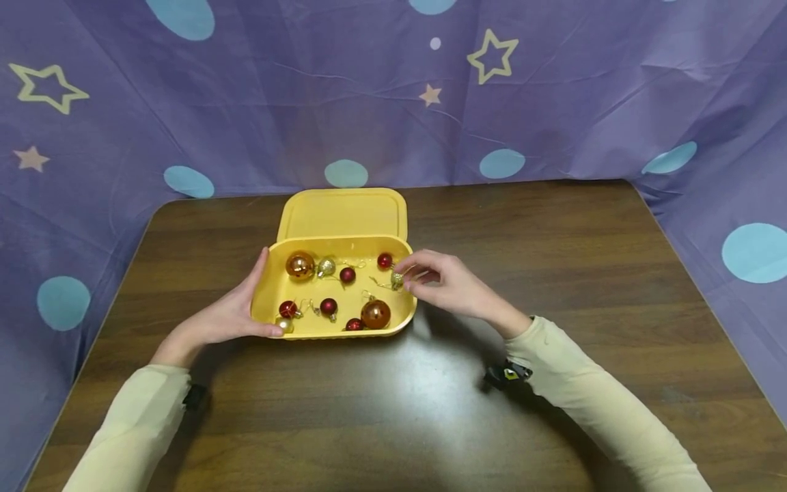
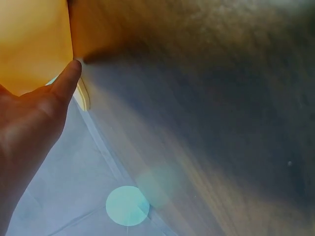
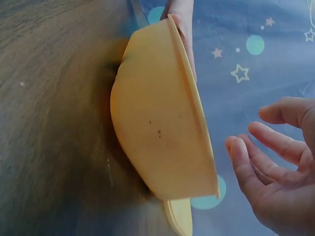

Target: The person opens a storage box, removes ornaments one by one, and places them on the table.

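Observation:
A yellow plastic box stands on the table with Christmas baubles inside. My left hand grips its left end, thumb along the near wall and fingers at the left side. Over the right end hovers my right hand, its fingers loosely bent. Nothing shows between those fingers in the right wrist view. Below their tips lies a small gold bauble, partly covered, beside a small red bauble. Two large copper baubles and several small dark red baubles lie spread across the bottom.
Behind the box is a yellow lid, lying flat near the table's back edge. The brown wooden table extends to both sides and toward me. A purple curtain with stars and dots hangs at the back and sides.

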Action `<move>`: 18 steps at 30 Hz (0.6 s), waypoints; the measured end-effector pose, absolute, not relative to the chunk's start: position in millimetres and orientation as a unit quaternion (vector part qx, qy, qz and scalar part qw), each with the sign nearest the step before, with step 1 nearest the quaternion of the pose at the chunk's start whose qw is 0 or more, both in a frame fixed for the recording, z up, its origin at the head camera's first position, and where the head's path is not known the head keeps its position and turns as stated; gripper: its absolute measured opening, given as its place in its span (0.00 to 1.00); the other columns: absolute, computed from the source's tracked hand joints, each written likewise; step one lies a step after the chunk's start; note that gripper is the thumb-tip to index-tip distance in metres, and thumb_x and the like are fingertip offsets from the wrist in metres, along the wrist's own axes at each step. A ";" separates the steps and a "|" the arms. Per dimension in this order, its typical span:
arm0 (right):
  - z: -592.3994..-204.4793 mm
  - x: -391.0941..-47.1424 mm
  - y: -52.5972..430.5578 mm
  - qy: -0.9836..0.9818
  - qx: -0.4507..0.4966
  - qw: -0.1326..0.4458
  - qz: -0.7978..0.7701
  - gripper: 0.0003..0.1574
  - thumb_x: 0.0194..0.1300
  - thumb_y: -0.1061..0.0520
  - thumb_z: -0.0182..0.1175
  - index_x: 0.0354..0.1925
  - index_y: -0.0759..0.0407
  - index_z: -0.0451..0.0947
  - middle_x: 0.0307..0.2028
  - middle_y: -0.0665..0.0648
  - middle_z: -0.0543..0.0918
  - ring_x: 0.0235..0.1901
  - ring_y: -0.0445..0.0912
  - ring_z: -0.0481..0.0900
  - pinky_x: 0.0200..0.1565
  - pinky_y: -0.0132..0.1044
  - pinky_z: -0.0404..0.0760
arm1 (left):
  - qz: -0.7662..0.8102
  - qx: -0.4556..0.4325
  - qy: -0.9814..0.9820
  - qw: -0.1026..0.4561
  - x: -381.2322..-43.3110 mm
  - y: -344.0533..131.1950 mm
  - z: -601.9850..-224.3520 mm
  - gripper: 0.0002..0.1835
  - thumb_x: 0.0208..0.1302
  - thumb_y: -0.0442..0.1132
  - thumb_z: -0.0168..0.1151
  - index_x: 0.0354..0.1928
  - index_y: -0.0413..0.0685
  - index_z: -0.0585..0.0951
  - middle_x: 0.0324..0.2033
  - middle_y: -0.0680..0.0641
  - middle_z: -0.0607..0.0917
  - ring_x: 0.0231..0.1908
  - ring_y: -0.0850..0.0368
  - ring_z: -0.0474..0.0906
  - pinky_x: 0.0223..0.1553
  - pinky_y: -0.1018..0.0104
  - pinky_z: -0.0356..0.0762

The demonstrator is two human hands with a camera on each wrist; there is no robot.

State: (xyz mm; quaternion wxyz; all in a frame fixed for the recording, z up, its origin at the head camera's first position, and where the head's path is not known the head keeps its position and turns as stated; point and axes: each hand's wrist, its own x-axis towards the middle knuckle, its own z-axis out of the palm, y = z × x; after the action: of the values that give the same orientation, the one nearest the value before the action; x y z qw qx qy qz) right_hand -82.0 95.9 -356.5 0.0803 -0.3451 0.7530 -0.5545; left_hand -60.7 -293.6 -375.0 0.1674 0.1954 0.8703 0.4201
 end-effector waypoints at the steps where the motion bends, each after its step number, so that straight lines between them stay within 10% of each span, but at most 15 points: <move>1: -355.4 -81.5 93.6 0.752 -0.350 0.083 -0.553 0.16 0.60 0.72 0.59 0.49 0.70 0.78 0.45 0.63 0.82 0.44 0.54 0.80 0.47 0.44 0.79 | 0.421 0.197 0.869 0.168 -61.0 -293.8 -374.3 0.73 0.45 0.36 0.78 0.74 0.55 0.25 0.73 0.39 0.28 0.70 0.39 0.29 0.67 0.52 0.32; 18: -349.7 -91.4 55.6 0.772 -0.411 0.196 -0.445 0.20 0.59 0.69 0.61 0.50 0.73 0.76 0.49 0.68 0.79 0.48 0.55 0.80 0.47 0.34 0.78 | 0.429 0.192 0.866 0.171 -61.3 -294.5 -373.5 0.73 0.45 0.36 0.78 0.74 0.55 0.25 0.73 0.38 0.29 0.70 0.39 0.31 0.67 0.47 0.34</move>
State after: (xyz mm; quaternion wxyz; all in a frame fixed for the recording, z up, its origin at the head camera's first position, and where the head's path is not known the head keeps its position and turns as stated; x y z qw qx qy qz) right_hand -91.4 55.6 -349.7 0.1961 -0.4105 0.7715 -0.4447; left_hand -61.3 -294.5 -373.5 0.1714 0.1921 0.8660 0.4287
